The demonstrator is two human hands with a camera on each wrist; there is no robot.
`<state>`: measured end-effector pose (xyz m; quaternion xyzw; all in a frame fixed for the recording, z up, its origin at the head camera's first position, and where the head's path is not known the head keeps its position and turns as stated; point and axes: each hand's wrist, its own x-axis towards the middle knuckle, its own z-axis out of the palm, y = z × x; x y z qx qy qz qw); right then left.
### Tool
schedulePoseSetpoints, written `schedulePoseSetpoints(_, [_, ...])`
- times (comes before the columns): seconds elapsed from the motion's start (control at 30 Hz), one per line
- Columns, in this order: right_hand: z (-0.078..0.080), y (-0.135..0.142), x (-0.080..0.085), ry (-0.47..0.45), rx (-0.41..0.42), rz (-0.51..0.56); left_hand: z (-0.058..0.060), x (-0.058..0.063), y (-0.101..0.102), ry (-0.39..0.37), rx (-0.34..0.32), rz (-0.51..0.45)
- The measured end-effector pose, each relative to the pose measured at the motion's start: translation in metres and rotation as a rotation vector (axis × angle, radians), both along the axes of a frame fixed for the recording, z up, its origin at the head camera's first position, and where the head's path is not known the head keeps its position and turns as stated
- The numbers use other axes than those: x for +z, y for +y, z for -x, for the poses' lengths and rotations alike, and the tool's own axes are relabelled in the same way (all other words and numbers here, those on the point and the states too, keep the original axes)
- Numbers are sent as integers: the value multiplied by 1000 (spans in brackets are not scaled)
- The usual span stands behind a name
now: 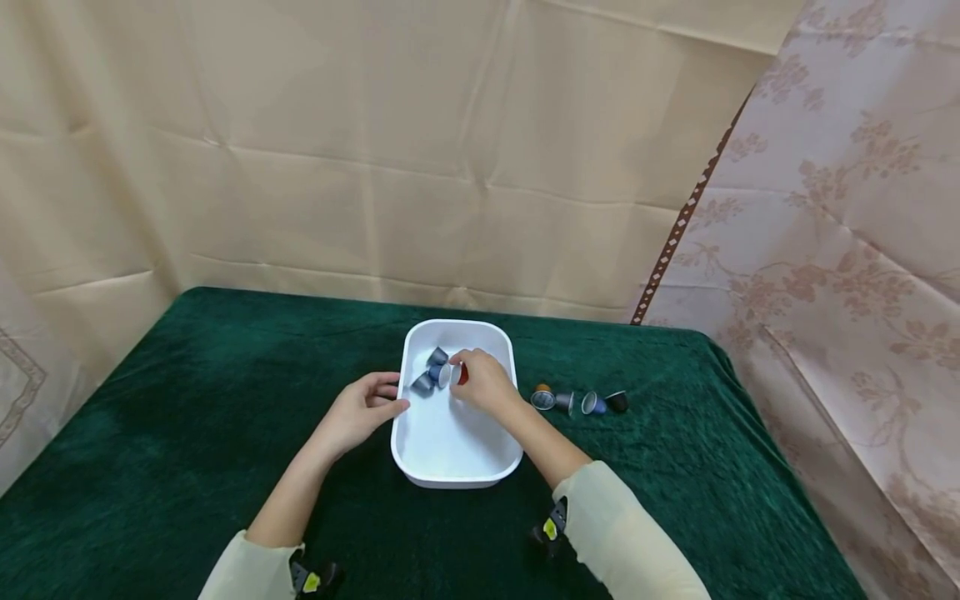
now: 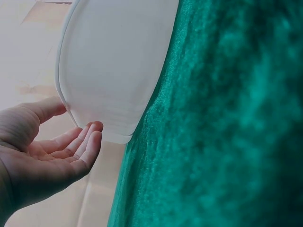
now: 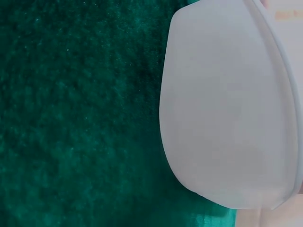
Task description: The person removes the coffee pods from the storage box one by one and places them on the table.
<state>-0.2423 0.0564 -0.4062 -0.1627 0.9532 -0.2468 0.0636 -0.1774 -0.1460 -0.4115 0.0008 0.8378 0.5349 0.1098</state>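
A small red coffee capsule is pinched between the thumb and fingers of the right hand, inside a white tub and just beside three other capsules. Of these, two are grey-blue and one is a brighter blue, lying tipped at odd angles. The red capsule is probably very light, with a stiff, smooth shell that could slip or roll; its foil face would likely dent, so the sides or edge seem the best hold. The left hand lightly holds the tub's left rim, thumb over the edge and curled fingers outside it; the tub looks light and firm, easiest steadied there. Right of the tub, four capsules lie in a loose row: orange, grey, blue and black. A dark green cloth covers the table; beige curtain hangs behind.
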Motion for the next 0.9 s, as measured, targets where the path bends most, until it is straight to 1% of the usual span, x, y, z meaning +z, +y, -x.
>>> schedulePoseSetpoints(0.13, [-2,2,4,4,9,10,1,0,0,1,1,9])
schedulePoseSetpoints(0.37, [-6,7,9,45,36,10,3,-3,0,-11,7,19])
schedulePoseSetpoints(0.6, [-11,9,16,23,23,9,3,-4,0,-7,8,31])
schedulePoseSetpoints(0.9, [-16,13,23,36,35,6,2,-1,0,-4,11,38])
